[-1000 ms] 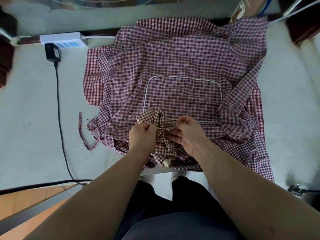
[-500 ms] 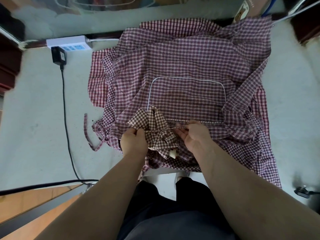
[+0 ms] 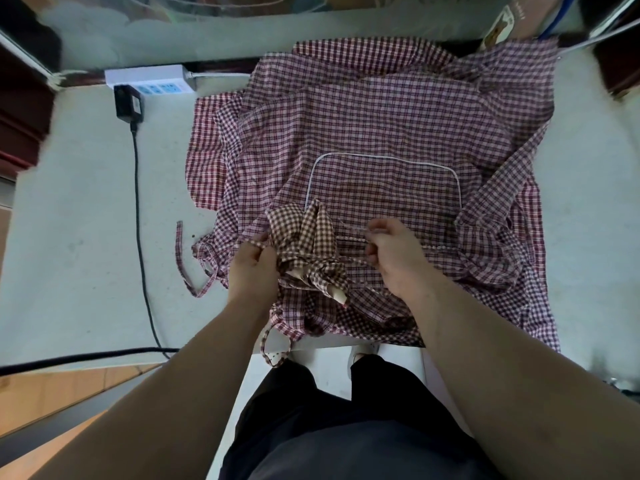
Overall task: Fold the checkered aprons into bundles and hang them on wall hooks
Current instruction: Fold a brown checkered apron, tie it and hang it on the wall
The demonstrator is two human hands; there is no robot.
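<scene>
A small brown-and-cream checkered apron bundle (image 3: 304, 244) lies on top of a spread pile of maroon checkered aprons (image 3: 381, 126) on the pale table (image 3: 79, 237). My left hand (image 3: 252, 268) grips the bundle's left side. My right hand (image 3: 393, 251) pinches a thin strap of the bundle and holds it out to the right. The top maroon apron has a pocket with white piping (image 3: 384, 188) just beyond my hands. No wall hooks are in view.
A white power strip (image 3: 152, 79) with a black adapter (image 3: 129, 102) sits at the table's far left; its black cable (image 3: 138, 216) runs toward the near edge. A loose maroon strap (image 3: 187, 268) trails left of the pile. Dark furniture flanks both far corners.
My hands have moved apart: the right hand has drawn the strap out to the right while the left holds the bundle. The bundle's top corner has opened upward a little.
</scene>
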